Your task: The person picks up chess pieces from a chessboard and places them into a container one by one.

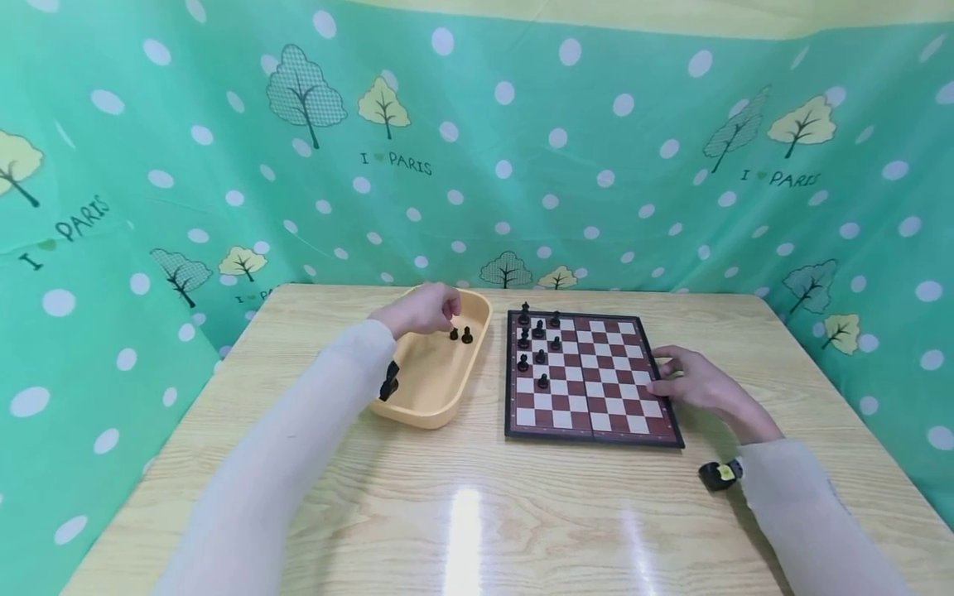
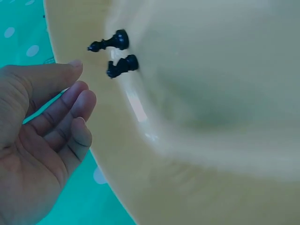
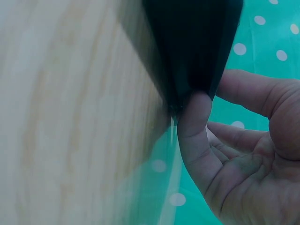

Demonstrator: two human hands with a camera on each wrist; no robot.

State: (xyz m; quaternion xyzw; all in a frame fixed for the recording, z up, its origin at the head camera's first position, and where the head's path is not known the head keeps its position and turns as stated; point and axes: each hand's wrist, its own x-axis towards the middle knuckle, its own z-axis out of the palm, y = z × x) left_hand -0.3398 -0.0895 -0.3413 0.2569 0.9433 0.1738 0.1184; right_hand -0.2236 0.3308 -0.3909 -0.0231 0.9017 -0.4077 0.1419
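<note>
My left hand (image 1: 426,308) hovers over the far end of a beige tray (image 1: 402,416), its fingers loosely bent and nothing between them. Two black chess pieces stand in that tray just beyond the fingertips: a knight (image 2: 129,64) and a taller, slimmer piece (image 2: 120,40). At the right, my right hand (image 1: 695,381) pinches the right edge of a chessboard (image 1: 596,439) between thumb and fingers. In the right wrist view the dark board edge (image 3: 192,51) sits in that grip. Several black chess pieces, among them a tall one (image 1: 525,314), stand on the board's left columns.
A light wooden table (image 1: 462,513) carries the tray and the board, which lie side by side with a narrow gap. Behind it hangs a green dotted cloth (image 1: 522,199). Black wrist devices (image 1: 719,474) sit at both cuffs.
</note>
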